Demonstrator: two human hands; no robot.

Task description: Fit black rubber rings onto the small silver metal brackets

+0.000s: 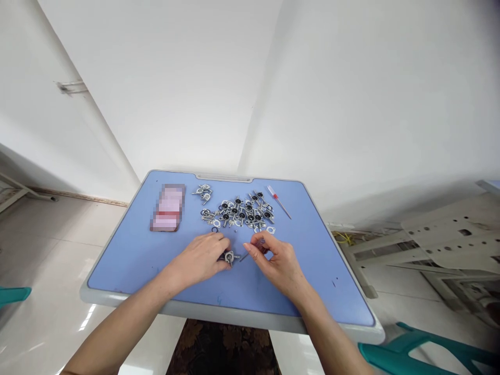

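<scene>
My left hand (pixel 205 256) is closed around a small metal fitting (pixel 229 257) with a flange and short stems, held low over the table's front half. My right hand (pixel 278 260) pinches a thin-shafted screwdriver (pixel 244 256), its shaft pointing left toward the fitting; its handle is mostly hidden by my fingers. I cannot tell whether the tip touches the metal. Just beyond my hands lies a pile of similar metal fittings (pixel 242 215) with black round caps, mixed with loose flat flange plates (pixel 270 229). A black rubber ring (pixel 214 229) lies near my left knuckles.
A smaller group of metal parts (pixel 203 192) sits at the back of the blue table (pixel 128 260). To its left lies a phone (pixel 169 208), its screen blurred. A second screwdriver (pixel 279 201) with a red band rests at the back right. A green stool (pixel 422 346) stands at right.
</scene>
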